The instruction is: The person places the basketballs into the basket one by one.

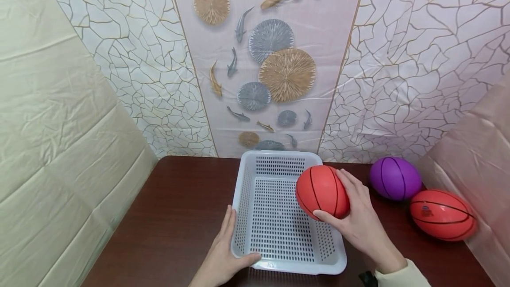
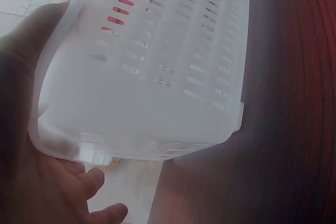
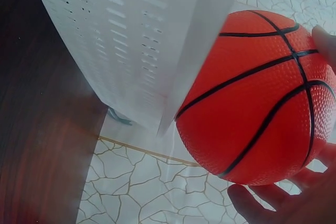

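Note:
A red toy basketball (image 1: pixel 322 192) with black lines is over the right side of a white plastic basket (image 1: pixel 237 189). My right hand (image 1: pixel 360 216) grips this ball from its right side, thumb at the near side and fingers at the far side. In the right wrist view, the ball (image 3: pixel 257 98) stands beyond the basket's rim (image 3: pixel 197 40). My left hand (image 1: pixel 223 249) holds the basket's near left corner, its thumb over the rim and fingers along the outer left side. The left wrist view shows the basket's slotted wall (image 2: pixel 157 87) close up.
A purple ball (image 1: pixel 395 179) and another red ball (image 1: pixel 443 215) lie on the dark wooden table (image 1: pixel 167 220), right of the basket. Patterned cloth (image 1: pixel 275 123) hangs behind the table. Pale padded panels (image 1: pixel 71 154) flank it on both sides.

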Motion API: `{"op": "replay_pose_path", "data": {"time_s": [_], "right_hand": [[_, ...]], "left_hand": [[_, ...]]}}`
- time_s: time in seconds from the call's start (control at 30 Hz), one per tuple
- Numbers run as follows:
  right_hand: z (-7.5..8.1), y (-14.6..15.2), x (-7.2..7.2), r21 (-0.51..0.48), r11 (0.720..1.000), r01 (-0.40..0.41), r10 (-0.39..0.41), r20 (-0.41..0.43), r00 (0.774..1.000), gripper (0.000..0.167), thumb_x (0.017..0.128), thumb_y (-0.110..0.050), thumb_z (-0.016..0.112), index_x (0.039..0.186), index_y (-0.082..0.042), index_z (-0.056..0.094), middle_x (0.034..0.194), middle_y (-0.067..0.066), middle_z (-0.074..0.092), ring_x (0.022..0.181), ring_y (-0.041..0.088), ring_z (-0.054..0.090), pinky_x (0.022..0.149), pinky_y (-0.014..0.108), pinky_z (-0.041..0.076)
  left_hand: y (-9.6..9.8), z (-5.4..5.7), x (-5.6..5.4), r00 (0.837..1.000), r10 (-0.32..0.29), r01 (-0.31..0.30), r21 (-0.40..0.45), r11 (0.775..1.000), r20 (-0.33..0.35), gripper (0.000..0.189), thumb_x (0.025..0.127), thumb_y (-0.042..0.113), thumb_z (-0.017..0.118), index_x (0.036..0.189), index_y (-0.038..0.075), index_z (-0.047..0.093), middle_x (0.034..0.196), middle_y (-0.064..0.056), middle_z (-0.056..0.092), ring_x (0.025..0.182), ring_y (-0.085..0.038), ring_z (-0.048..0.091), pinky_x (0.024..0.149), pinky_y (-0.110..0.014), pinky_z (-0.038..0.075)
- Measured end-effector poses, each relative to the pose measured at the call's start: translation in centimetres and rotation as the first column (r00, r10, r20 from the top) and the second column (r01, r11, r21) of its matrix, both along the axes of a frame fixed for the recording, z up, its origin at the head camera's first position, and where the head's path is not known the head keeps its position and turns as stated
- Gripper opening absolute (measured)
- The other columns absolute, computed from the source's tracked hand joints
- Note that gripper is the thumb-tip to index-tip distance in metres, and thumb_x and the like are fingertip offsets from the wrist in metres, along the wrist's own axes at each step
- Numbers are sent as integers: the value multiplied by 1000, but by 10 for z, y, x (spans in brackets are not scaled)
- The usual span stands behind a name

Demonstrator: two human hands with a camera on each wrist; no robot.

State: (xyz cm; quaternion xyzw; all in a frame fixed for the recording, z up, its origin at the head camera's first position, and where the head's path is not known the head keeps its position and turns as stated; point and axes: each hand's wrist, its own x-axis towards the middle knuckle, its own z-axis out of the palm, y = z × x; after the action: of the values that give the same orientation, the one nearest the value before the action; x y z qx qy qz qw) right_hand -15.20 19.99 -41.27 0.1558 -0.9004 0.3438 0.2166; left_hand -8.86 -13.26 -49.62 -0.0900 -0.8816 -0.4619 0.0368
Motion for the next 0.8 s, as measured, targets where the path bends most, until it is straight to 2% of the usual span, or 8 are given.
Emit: {"op": "replay_pose_path", "data": {"time_s": [0.17, 0.3, 0.57, 0.8], "right_hand": [[0, -5, -2, 28, 1000, -14, 14, 5, 1000, 105, 63, -53, 87, 151, -30, 34, 153, 8, 30, 130, 32, 30, 81, 68, 46], [0, -8, -3, 56, 998, -27, 28, -20, 999, 107, 62, -52, 88, 151, -28, 35, 153, 7, 31, 130, 30, 31, 81, 67, 44], [-2, -13, -5, 92, 993, -67, 73, -57, 996, 108, 59, -51, 90, 149, -22, 39, 151, 6, 34, 127, 29, 34, 86, 63, 42], [-3, -19, -7, 154, 983, -100, 111, -68, 991, 104, 61, -52, 89, 148, -21, 42, 150, 6, 35, 124, 30, 36, 84, 60, 41]], "left_hand": [[0, 1, 0, 1000, -1, 1, 6, 1000, 5, 122, 69, 64, 77, 158, 18, 8, 162, 10, -2, 142, -37, 18, 105, -63, 27], [-1, 1, 0, 1000, -5, 5, 7, 1000, 2, 122, 69, 63, 77, 158, 17, 8, 162, 9, -2, 142, -37, 17, 105, -63, 26], [0, 2, 0, 999, 10, -10, 1, 1000, 34, 122, 67, 66, 77, 158, 23, 7, 161, 14, -3, 143, -34, 17, 106, -63, 25], [0, 1, 0, 1000, 6, -6, -1, 1000, 4, 121, 69, 64, 77, 158, 20, 8, 162, 9, -1, 142, -37, 19, 105, -64, 27]]}}
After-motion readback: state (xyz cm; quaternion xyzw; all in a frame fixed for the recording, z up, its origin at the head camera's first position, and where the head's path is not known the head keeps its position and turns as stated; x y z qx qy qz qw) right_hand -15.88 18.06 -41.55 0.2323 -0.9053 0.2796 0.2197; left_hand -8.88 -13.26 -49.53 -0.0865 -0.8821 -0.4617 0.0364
